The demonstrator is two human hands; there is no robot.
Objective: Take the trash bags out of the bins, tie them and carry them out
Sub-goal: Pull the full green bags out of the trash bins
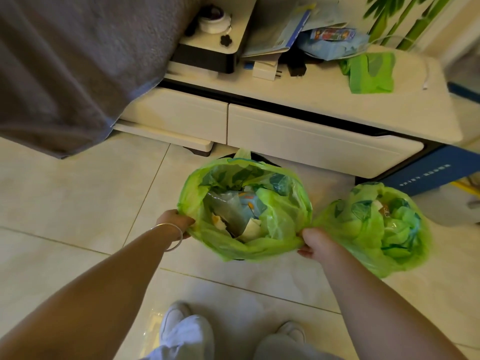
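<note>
Green plastic, thin and translucent, lines the bin [262, 158] on the floor [78, 203], and this trash bag [246, 211] is the landmark for everything else. Its mouth gapes open, showing paper scraps and wrappers inside. The left hand [174, 221] grips the bag's left rim, fingers curled round the folded-over edge; a thin bangle [172, 236] sits on that wrist. The right hand [315, 244] holds the bag's right rim, its fingers clamped on a gathered bunch of green film. Just right of the bag, touching that same hand, lies a second green bag [381, 227], stuffed full, resting on the floor. Behind the bag stands a low white cabinet [311, 136], its tabletop [298, 92] carrying papers and a loose green bag [371, 72]. Below the bag, two shoes show.
</note>
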